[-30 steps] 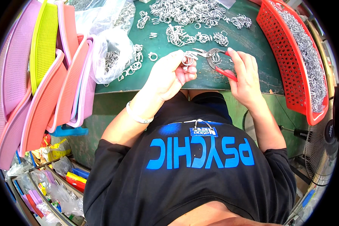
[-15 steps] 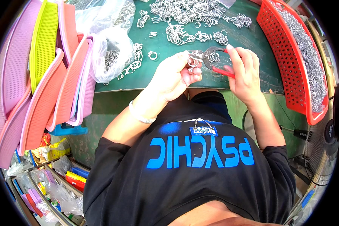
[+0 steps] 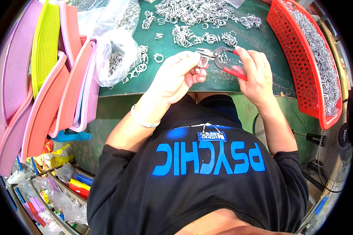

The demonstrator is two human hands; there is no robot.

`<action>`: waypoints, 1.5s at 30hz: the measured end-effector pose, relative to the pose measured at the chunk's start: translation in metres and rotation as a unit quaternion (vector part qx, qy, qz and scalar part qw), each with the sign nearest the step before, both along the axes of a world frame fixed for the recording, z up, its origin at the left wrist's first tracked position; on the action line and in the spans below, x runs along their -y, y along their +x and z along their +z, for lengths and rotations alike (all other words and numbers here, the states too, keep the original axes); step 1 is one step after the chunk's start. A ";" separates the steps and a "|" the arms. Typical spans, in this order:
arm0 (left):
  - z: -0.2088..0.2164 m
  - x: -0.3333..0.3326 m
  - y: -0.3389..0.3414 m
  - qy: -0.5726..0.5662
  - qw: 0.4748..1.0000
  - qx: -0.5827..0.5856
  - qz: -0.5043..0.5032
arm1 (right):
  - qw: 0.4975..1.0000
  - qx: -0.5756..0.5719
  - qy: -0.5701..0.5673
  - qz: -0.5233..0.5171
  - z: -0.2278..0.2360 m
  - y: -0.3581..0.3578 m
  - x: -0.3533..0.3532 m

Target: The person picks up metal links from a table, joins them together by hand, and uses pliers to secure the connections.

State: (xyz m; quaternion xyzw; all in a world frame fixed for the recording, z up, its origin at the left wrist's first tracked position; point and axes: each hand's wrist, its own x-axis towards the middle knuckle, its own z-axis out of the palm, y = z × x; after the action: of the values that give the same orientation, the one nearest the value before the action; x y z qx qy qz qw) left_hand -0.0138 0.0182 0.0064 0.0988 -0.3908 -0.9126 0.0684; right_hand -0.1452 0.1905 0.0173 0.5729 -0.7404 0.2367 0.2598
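Left hand (image 3: 176,74) pinches round silver metal ring (image 3: 202,64) (I'd guess light, stiff; hold rim); right hand (image 3: 256,73) clasps spread red-handled steel pliers (image 3: 216,52).

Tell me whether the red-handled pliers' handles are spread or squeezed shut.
Spread: the red handles of the pliers stand apart, with a visible gap between them, at the right hand.

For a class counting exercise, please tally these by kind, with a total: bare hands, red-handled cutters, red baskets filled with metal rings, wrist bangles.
Hands: 2
Red-handled cutters: 1
Red basket filled with metal rings: 1
White bangle: 1
Total: 5
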 end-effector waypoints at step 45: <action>-0.010 -0.005 -0.016 -0.046 0.975 0.014 0.216 | 0.933 0.345 0.066 -0.078 -0.031 -0.002 0.036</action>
State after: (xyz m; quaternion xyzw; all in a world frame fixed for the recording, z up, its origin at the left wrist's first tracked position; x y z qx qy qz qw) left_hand -0.0294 0.0236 -0.0033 0.1908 -0.4027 -0.8558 0.2626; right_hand -0.1474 0.1545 -0.0141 0.4126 -0.8406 0.3494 -0.0322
